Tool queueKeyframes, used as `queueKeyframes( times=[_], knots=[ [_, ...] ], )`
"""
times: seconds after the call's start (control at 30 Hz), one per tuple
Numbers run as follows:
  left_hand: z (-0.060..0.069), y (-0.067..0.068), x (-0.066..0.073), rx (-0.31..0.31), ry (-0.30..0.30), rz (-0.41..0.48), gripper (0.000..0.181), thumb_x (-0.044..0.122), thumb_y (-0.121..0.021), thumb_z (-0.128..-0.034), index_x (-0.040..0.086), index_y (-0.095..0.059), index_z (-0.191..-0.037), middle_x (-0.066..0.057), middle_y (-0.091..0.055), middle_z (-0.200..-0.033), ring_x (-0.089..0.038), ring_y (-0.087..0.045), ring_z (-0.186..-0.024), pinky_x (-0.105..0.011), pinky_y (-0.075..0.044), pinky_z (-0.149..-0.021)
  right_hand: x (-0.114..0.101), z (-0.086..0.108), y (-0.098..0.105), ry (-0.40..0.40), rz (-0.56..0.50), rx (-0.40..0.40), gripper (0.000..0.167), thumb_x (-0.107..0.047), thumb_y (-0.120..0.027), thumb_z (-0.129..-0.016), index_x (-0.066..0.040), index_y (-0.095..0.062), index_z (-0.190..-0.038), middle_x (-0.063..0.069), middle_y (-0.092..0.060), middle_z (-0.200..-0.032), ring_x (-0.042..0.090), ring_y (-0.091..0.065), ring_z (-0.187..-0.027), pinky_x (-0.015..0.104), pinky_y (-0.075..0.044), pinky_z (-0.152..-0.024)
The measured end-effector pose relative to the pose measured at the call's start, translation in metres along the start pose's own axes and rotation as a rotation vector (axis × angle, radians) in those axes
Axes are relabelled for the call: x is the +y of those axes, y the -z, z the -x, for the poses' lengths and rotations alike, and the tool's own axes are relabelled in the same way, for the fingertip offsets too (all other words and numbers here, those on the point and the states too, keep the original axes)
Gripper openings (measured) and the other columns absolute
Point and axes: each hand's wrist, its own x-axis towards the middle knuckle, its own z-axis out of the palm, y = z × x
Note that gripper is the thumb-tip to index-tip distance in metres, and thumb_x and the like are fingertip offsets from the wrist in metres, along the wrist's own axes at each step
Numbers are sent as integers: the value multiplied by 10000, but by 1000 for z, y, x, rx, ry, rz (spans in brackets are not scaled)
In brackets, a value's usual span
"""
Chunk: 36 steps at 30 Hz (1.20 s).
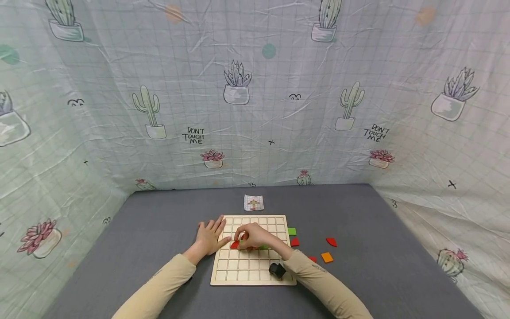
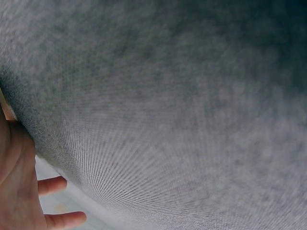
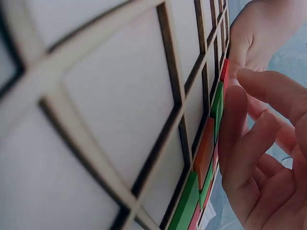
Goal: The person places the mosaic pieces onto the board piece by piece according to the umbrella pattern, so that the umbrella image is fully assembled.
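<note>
Busy two-handed at a gridded board (image 1: pixel 243 265)

Spreads the left hand (image 1: pixel 208 239), released, at the gridded board's nine-to-ten-o'clock edge, with thumb over the wood; bends the right hand (image 1: pixel 255 235) above the upper rows, with fingertips right at a red quarter-round piece (image 1: pixel 234 245) between nine and ten o'clock of the board's centre; cannot tell whether pinching or only touching it; shows beside that hand, in the right wrist view, green pieces (image 3: pixel 184 203) and an orange piece (image 3: pixel 205 143) lying on the board; has a black object (image 1: pixel 276 270) at four o'clock; has, off the board, a green square (image 1: pixel 292 231) at two o'clock, then a red wedge (image 1: pixel 331 242) and an orange square (image 1: pixel 327 257) farther out toward three; has a small printed card (image 1: pixel 253 203) at twelve, on a grey table (image 1: pixel 171 212), and a cactus-print curtain (image 1: pixel 271 115) beyond.
</note>
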Motion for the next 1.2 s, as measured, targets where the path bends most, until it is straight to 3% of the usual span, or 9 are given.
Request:
queueKeyframes(
  times=[0.13, 0.4, 0.47, 0.7, 0.87, 1.07, 1.2],
  knots=[
    [0, -2, 1, 24, 0, -18, 759, 660, -132, -865, 161, -246, -1426, 1, -241, -1481, -228, -413, -1180, -479, -349, -778, -1, 4, 3, 18, -19, 4, 147, -106, -679, -777, -97, -644, -920, 45, -630, -590, 43, -497, -402, 174, -386, -400],
    [10, 19, 4, 25, 20, 67, 687, 599, -299, -882, 141, -322, -1394, -13, -303, -1452, -237, -416, -1168, -501, -342, -797, -2, 17, 13, 74, 38, 79, 142, -130, -683, -772, -98, -662, -909, 32, -644, -668, 15, -501, -532, 167, -387, -506],
    [11, 20, 4, 23, 21, 53, 684, 599, -281, -887, 144, -313, -1398, -10, -294, -1457, -225, -416, -1170, -495, -344, -795, 0, 21, 15, 76, 35, 81, 142, -130, -677, -777, -100, -663, -915, 29, -640, -656, 34, -520, -524, 168, -386, -502],
    [7, 11, 3, -9, 14, -14, 730, 642, -133, -878, 173, -242, -1427, 4, -215, -1489, -222, -398, -1200, -476, -338, -803, 12, 42, 28, 122, -22, 86, 134, -107, -644, -804, -56, -649, -929, 76, -642, -693, 209, -608, -543, 187, -416, -469],
    [7, 13, 4, -30, 4, 20, 731, 639, -166, -880, 155, -252, -1422, -7, -226, -1485, -228, -391, -1211, -486, -337, -803, 23, 67, 44, 108, -49, 92, 173, -111, -631, -817, -28, -636, -969, 97, -620, -691, 315, -607, -550, 214, -428, -442],
    [2, 0, 3, -10, 7, 18, 745, 654, -171, -869, 171, -217, -1435, 0, -203, -1494, -237, -388, -1210, -487, -338, -785, 38, 93, 61, 80, -14, 132, 162, -132, -642, -815, -60, -640, -960, 48, -617, -694, 207, -578, -537, 248, -469, -502],
    [-1, -9, 2, 25, 3, 45, 743, 654, -207, -865, 172, -232, -1430, 1, -224, -1486, -245, -395, -1194, -497, -335, -767, 44, 109, 68, 65, 6, 149, 166, -145, -640, -817, -59, -639, -959, 35, -607, -688, 127, -522, -519, 215, -423, -480]
  ],
)
